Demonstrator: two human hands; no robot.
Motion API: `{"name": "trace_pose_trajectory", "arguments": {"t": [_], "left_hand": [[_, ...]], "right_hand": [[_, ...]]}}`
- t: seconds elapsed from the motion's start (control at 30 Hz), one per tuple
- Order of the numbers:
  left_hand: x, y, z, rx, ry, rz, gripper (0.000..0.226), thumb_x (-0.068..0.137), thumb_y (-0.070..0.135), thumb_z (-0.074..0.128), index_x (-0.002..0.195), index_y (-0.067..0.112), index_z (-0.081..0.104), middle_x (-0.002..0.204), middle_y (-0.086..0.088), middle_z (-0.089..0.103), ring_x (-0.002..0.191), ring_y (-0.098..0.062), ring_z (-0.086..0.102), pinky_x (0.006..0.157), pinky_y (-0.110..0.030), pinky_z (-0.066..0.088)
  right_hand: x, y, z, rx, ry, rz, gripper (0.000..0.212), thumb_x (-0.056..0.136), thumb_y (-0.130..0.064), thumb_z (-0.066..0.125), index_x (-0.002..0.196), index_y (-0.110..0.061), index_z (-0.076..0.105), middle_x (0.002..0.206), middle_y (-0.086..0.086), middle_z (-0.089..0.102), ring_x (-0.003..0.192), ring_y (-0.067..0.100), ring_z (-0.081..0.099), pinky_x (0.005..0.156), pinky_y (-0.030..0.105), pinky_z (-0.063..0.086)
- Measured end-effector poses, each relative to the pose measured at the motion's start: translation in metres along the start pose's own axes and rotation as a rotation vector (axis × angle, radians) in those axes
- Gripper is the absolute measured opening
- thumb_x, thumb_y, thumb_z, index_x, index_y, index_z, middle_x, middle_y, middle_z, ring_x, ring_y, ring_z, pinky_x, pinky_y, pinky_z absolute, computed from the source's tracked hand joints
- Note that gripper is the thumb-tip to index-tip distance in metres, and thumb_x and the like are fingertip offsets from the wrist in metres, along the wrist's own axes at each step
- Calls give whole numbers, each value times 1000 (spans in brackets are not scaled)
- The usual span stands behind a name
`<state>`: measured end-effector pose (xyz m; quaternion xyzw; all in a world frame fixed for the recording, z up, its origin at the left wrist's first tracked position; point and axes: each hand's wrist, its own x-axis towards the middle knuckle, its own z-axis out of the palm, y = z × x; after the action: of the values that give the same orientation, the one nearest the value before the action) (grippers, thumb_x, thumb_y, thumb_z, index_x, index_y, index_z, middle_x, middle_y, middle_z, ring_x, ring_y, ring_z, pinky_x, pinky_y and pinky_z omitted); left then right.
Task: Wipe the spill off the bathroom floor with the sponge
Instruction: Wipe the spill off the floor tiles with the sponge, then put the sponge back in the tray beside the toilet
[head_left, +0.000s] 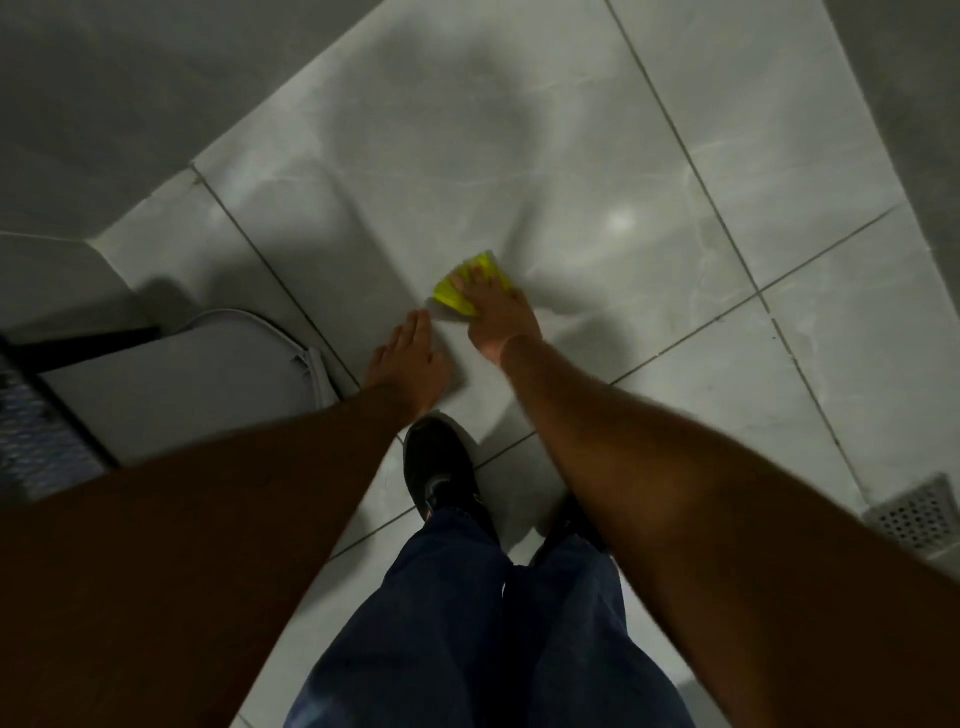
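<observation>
While the right hand (498, 317) presses the sponge (449, 299) onto the floor (623, 156) with flat fingers, the left hand (410, 358) rests just beside it, palm down, fingers straight. A shoe (439, 467) stands behind them, and a drain (919, 514) sits far right.

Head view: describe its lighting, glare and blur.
Head view: dim overall; a soft glare spot sits on the floor tile beyond the sponge; broad shadows cover the upper tiles; the right hand and the sponge look slightly motion-blurred.
</observation>
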<state>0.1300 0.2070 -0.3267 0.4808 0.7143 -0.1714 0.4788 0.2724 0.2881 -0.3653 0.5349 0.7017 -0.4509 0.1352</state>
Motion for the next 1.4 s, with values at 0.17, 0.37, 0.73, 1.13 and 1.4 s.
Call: {"name": "trace_pose_trajectory", "arguments": {"t": [0.17,0.37,0.73,1.13,1.4], "left_hand": [[-41,27,-29,-116,70,-20,68,104,35,29,163,19,-1,172,-1,-3,158,-21,5,126,-41,9],[-133,102,-85,-245,208,114,69,103,34,33,163,22,0,172,0,3,156,-27,17,126,-40,15],[-278,186,-175,-1355,173,-155,39,105,29,48,143,22,53,142,-13,54,121,-27,59,93,-33,46],[-385,94,-198,-1832,234,50,28,86,6,73,114,10,75,115,-13,76,107,-26,73,81,-31,58],[-442,-18,-137,-1838,432,-300,21,86,6,73,101,20,79,101,-9,79,90,-20,76,69,-29,57]], "right_hand": [[-22,-16,-85,799,62,221,36,101,-4,55,137,3,56,127,30,67,99,36,71,76,45,61],[-139,-57,-163,1338,101,453,20,98,0,58,111,-16,64,106,17,67,93,32,65,76,35,53],[-278,-135,-267,1605,107,383,36,95,-4,52,127,-11,68,116,22,71,103,35,70,81,41,60],[-314,-222,-283,1034,-184,200,25,92,-24,74,116,-17,76,110,5,81,104,20,75,87,30,60],[-319,-291,-177,499,-275,-13,15,84,-23,84,95,-21,76,96,9,80,93,29,77,85,47,65]]}}
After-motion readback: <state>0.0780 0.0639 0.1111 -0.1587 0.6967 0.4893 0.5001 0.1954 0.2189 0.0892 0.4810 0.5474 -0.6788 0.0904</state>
